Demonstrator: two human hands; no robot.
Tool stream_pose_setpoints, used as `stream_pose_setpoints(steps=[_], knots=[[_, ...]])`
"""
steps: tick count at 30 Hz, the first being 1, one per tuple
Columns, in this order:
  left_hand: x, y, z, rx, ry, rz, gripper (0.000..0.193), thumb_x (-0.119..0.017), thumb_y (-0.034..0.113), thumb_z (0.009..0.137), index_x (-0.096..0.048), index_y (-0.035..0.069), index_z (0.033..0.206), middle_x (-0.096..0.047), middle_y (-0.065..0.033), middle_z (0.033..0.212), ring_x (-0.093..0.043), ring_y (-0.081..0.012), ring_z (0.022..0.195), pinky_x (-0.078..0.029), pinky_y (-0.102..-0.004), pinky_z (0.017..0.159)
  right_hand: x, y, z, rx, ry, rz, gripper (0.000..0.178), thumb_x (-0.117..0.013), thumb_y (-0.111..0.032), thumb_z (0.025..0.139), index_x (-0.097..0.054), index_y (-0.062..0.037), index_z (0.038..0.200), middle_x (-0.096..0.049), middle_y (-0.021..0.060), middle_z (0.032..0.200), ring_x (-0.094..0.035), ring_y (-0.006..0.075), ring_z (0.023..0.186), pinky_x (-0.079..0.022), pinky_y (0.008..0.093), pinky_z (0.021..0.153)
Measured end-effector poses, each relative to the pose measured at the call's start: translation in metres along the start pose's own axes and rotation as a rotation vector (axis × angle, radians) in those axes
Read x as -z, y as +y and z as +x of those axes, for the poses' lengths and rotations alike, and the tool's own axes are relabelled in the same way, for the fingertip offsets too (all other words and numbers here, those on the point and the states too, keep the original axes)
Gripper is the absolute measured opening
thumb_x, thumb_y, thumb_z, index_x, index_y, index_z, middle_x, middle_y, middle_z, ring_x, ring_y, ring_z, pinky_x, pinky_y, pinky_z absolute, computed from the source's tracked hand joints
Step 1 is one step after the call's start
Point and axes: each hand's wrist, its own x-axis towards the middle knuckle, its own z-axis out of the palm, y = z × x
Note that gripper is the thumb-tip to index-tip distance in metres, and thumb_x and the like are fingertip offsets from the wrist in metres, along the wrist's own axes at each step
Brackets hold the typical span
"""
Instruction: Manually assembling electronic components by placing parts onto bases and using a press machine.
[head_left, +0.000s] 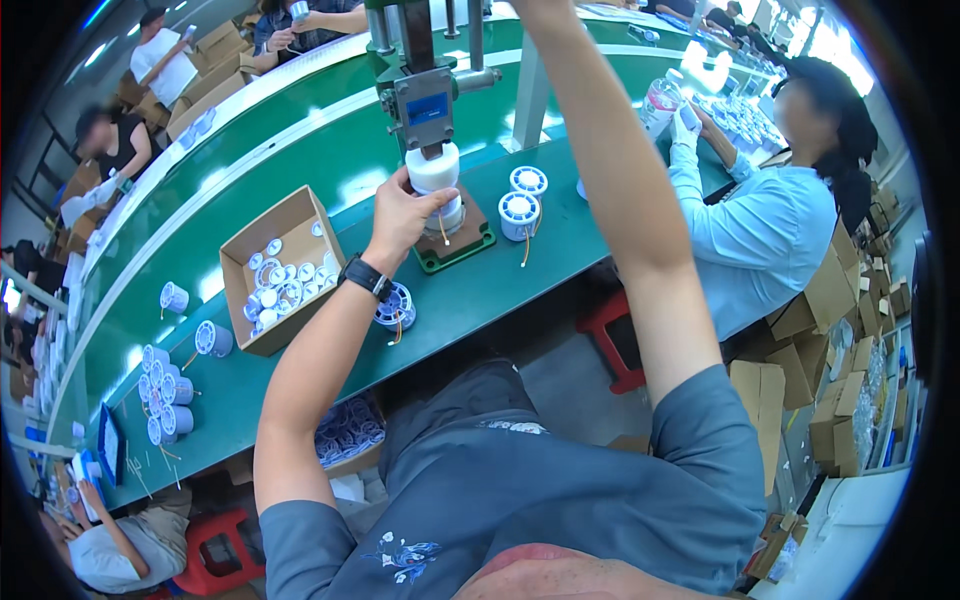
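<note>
With fingers and thumb curled round it, my left hand (404,215) grips a white cylindrical housing (447,215) that stands on the base (482,238) of a bench press. The press head (420,105) comes down from above, its white round pusher (432,168) at the top of the housing. A short wire hangs from the housing's front. My right forearm (620,160) stretches up past the press to the top edge, where the hand is out of the picture. Below my left wrist stands another white housing (396,305) with a wire, and two more housings (519,217) stand right of the press.
A cardboard box (290,335) of small white round parts sits left of the press. Several housings (165,390) cluster farther left on the green bench. Behind runs a green conveyor (340,140). A co-worker in light blue (745,235) sits at right, near a plastic bottle (660,105).
</note>
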Motion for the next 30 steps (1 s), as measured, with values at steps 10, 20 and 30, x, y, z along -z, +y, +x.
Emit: stream_pose_setpoints(steps=[10, 20, 30], knots=[[-0.001, -0.016, -0.001, -0.098, 0.049, 0.159, 0.050, -0.084, 0.012, 0.073, -0.064, -0.003, 0.115, -0.072, -0.0132, 0.103, -0.069, -0.0193, 0.092, -0.055, -0.0335, 0.082, -0.040, 0.037, 0.077, -0.620, -0.389, 0.275, 0.022, -0.057, -0.018, 0.087, -0.062, 0.0013, 0.095, -0.058, 0.0078, 0.071, -0.054, 0.0153, 0.054, -0.045, 0.0324, 0.046], [-0.001, -0.011, -0.004, -0.093, 0.032, 0.207, 0.055, -0.084, 0.010, 0.071, -0.060, -0.002, 0.119, -0.070, -0.0152, 0.108, -0.068, -0.0225, 0.099, -0.054, -0.0353, 0.087, -0.060, 0.006, 0.102, -1.449, -0.144, 0.086, 0.019, -0.055, -0.015, 0.084, -0.064, -0.0037, 0.072, -0.049, 0.0035, 0.052, -0.042, 0.0146, 0.039, -0.033, 0.0325, 0.038], [0.013, -0.011, 0.001, 0.129, -0.160, -0.090, 0.095, -0.085, 0.004, 0.067, -0.034, 0.003, 0.147, -0.055, -0.0168, 0.135, -0.053, -0.0268, 0.127, -0.042, -0.0394, 0.106, -0.042, 0.027, 0.060, -0.489, -0.091, 0.274, 0.023, -0.057, -0.012, 0.081, -0.064, -0.0040, 0.061, -0.053, 0.0046, 0.051, -0.045, 0.0141, 0.040, -0.032, 0.0318, 0.038]])
